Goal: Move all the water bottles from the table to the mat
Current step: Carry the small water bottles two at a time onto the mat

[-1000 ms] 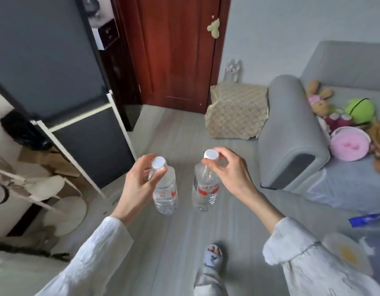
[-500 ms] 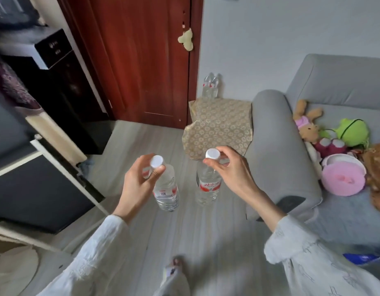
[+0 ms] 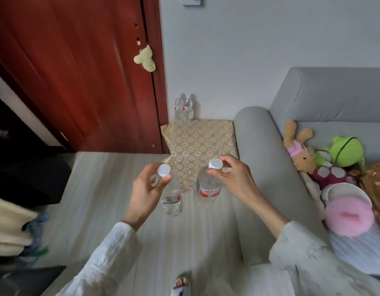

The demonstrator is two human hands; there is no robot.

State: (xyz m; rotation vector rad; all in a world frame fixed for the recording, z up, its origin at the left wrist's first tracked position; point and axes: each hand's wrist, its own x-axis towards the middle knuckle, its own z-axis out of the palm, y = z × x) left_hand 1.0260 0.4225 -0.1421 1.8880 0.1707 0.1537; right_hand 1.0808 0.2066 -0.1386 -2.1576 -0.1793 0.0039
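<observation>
Left hand (image 3: 145,189), right hand (image 3: 234,178) pinch bottle necks — left bottle (image 3: 172,197), right bottle (image 3: 207,189) upright, caps up.

Left hand (image 3: 145,189): raised at chest height, fingers pinching a bottle (image 3: 171,196) at its neck. Right hand (image 3: 234,178): level with the left, just right of it, fingertips closed on the neck of a second bottle (image 3: 207,190). Both forearms extended forward, sleeved.
</observation>
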